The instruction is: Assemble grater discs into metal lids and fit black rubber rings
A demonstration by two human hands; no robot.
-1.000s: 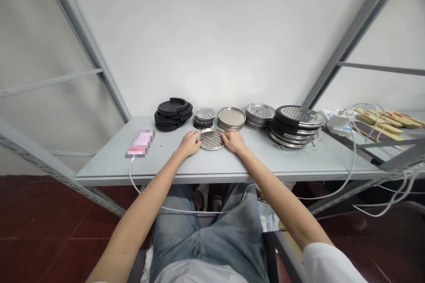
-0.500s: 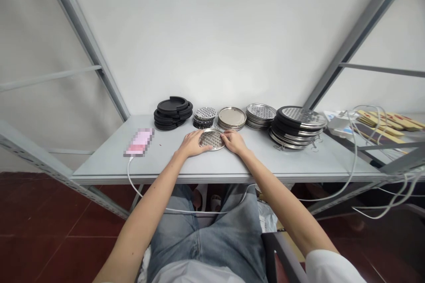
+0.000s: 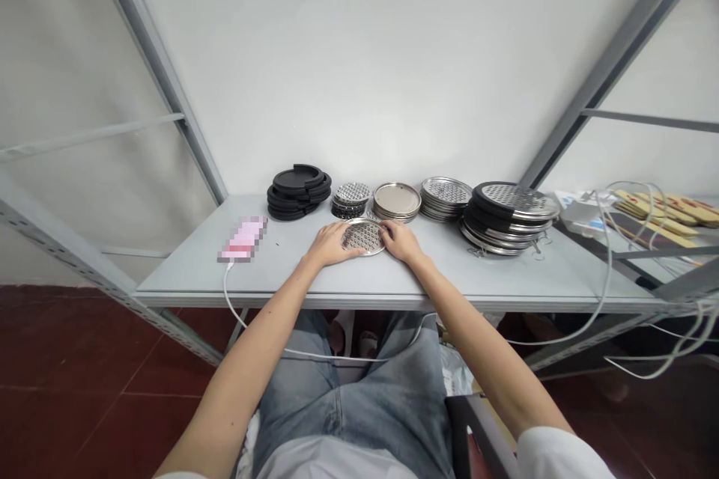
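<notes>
A round metal grater disc point(image 3: 365, 236) with a raised rim lies on the grey tabletop between my hands. My left hand point(image 3: 329, 245) is closed on its left edge, thumb over the near rim. From the right, my right hand point(image 3: 400, 240) grips the opposite edge with bent fingers. Just behind are a stack of small perforated grater plates point(image 3: 353, 193) and a stack of metal rims or trays point(image 3: 397, 198). Further right sits a stack of rimmed grater discs point(image 3: 446, 191).
Black ring-shaped holders point(image 3: 297, 181) are piled at back left. Grater discs with black holders point(image 3: 508, 211) form a taller stack on the right. A phone point(image 3: 244, 239) with a white cable lies at left. Metal shelf posts point(image 3: 196, 142) frame the table point(image 3: 269, 277).
The camera view has shifted slightly, so everything appears a little further right. Both hands keep their hold on the grater disc.
</notes>
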